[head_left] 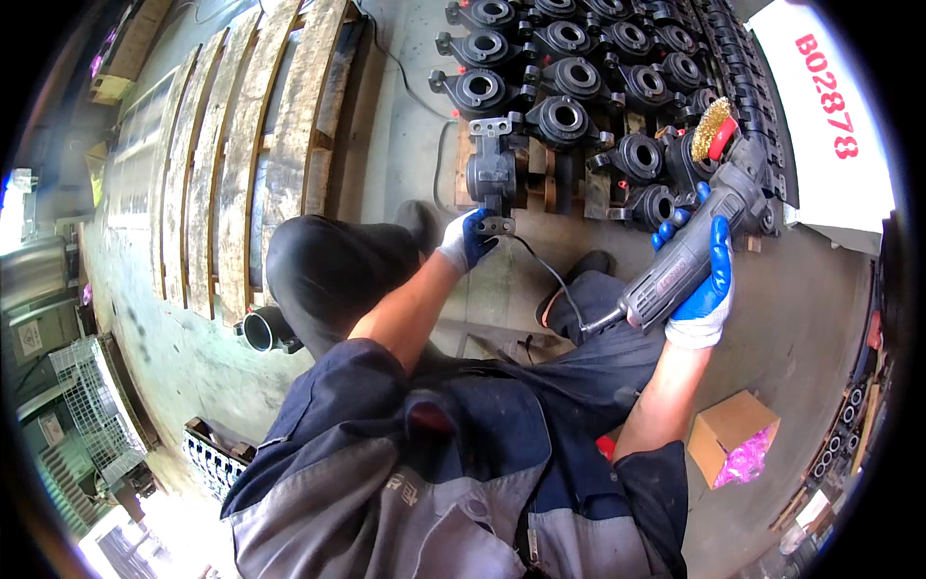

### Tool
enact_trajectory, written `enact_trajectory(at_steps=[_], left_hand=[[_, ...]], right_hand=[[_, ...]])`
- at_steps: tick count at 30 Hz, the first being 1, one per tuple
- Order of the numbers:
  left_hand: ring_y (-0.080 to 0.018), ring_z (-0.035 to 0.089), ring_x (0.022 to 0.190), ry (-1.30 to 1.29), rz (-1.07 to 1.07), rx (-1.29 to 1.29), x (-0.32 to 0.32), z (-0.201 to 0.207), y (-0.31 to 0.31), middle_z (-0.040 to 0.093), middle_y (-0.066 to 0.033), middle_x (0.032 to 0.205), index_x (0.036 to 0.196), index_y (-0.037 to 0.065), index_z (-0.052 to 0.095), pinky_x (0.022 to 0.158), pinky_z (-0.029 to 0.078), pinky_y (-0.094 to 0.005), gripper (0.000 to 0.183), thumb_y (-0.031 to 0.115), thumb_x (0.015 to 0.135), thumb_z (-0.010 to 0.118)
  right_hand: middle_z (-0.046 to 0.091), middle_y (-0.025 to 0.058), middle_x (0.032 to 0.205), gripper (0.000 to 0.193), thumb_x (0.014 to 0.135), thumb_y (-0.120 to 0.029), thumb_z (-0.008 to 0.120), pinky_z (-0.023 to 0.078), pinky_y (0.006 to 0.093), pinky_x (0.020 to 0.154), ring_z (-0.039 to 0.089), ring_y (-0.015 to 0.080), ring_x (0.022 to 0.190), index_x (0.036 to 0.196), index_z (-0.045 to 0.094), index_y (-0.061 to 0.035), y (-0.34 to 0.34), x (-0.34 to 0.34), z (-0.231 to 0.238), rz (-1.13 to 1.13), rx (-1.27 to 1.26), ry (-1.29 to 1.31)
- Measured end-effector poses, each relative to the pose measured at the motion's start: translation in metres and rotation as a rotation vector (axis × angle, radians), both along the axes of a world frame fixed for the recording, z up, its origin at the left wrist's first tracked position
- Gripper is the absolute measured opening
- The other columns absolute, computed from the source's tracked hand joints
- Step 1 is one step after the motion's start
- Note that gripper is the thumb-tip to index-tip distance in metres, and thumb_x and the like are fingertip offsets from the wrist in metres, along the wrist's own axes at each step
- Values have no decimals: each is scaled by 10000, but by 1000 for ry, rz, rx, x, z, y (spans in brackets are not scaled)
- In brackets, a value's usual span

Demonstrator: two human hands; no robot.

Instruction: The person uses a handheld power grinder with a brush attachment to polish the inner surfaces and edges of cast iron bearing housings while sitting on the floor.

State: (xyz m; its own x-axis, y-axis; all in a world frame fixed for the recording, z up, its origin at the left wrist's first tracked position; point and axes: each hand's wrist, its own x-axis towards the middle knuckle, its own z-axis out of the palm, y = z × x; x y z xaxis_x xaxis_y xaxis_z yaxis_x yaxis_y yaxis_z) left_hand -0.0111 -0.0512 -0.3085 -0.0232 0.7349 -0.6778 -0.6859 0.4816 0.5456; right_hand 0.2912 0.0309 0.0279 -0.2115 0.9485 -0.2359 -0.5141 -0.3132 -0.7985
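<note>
My left hand, in a white and blue glove, grips the lower lug of a dark cast metal housing that stands upright on the edge of a low wooden pallet. My right hand, in a blue glove, holds a grey angle grinder by its body. The grinder's brass wire cup brush points up and away, to the right of the housing and apart from it. Its cable runs down across my lap.
Several similar dark housings lie in rows on the pallet beyond. Empty wooden pallets stand to the left. A cardboard box with pink material sits at the lower right, a white sign at the upper right, a wire cage at the left.
</note>
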Motion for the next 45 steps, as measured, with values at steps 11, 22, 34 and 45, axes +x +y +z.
enact_trajectory(at_steps=[11, 22, 34, 45], left_hand=[[-273, 563, 1158, -260, 90, -206, 18, 17, -17, 640, -42, 1246, 1258, 181, 631, 1015, 428, -441, 340, 359, 989, 522], [-187, 614, 1086, 227, 335, 31, 8, 10, 9, 630, -87, 1217, 1396, 57, 519, 900, 523, -359, 637, 261, 870, 813], [-414, 554, 1308, 1236, -387, -396, 19, 140, 111, 499, -288, 1457, 1593, 49, 222, 1081, 481, -459, 1303, 624, 633, 888], [-298, 605, 1245, 1043, -907, 329, -30, -4, 149, 649, -119, 1326, 1319, 86, 592, 1071, 466, -372, 654, 478, 805, 692]], right_hand=[[688, 126, 1092, 618, 992, -361, 659, 596, 408, 850, 709, 249, 909, 1501, 466, -69, -2, 3, -3, -15, -13, -106], [688, 123, 1081, 628, 991, -348, 662, 593, 412, 863, 709, 245, 917, 1513, 455, -69, -2, 3, -4, -3, -10, -98], [682, 140, 1095, 639, 1005, -347, 640, 591, 422, 868, 703, 256, 928, 1535, 417, -69, -5, 5, 0, -67, -38, -67], [680, 138, 1071, 653, 999, -350, 649, 597, 399, 845, 706, 254, 906, 1533, 416, -56, -2, 3, 3, -96, -58, -6]])
